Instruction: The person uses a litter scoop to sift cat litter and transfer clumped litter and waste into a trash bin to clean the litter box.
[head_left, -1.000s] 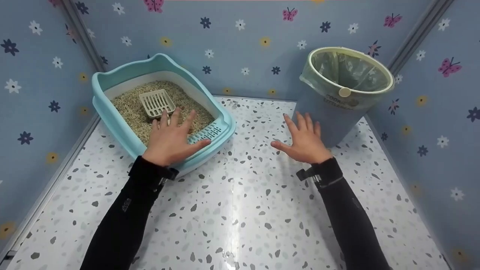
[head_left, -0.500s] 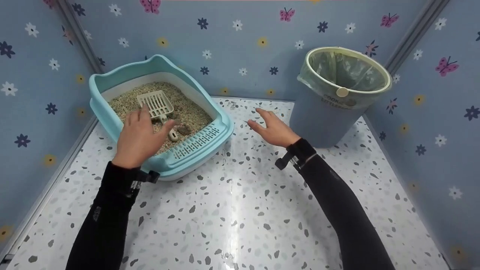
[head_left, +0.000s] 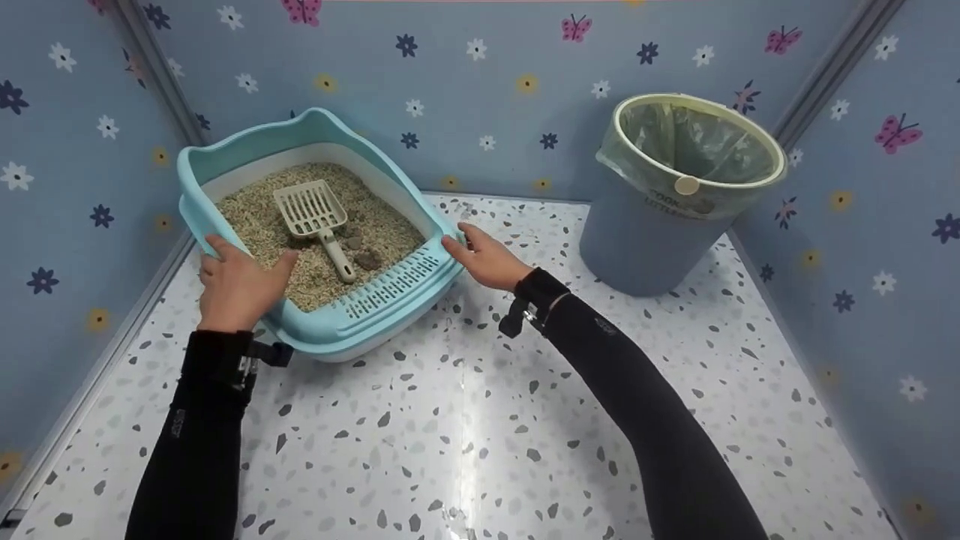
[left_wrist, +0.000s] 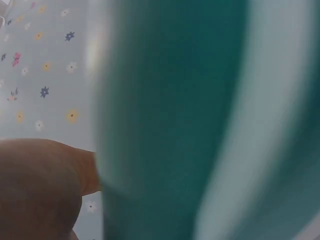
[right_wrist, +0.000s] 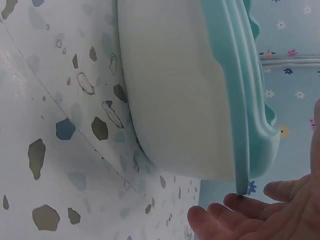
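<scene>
A light-blue litter box holds tan litter, with a beige slotted scoop lying on it, its handle toward the perforated front step. Dark clumps lie beside the handle. My left hand is at the box's left rim, thumb spread toward the inside; the left wrist view shows this hand against the blurred teal wall. At the front right corner, my right hand touches the rim. In the right wrist view its extended fingers meet the lip's underside, thumb apart.
A blue-grey bin with a cream rim and a translucent liner stands to the right of the box. Patterned walls enclose the speckled floor at the back and both sides.
My left hand has moved left and down from over the litter to the left rim. My right hand has moved left from near the bin to the box's corner. The scoop is more fully visible.
</scene>
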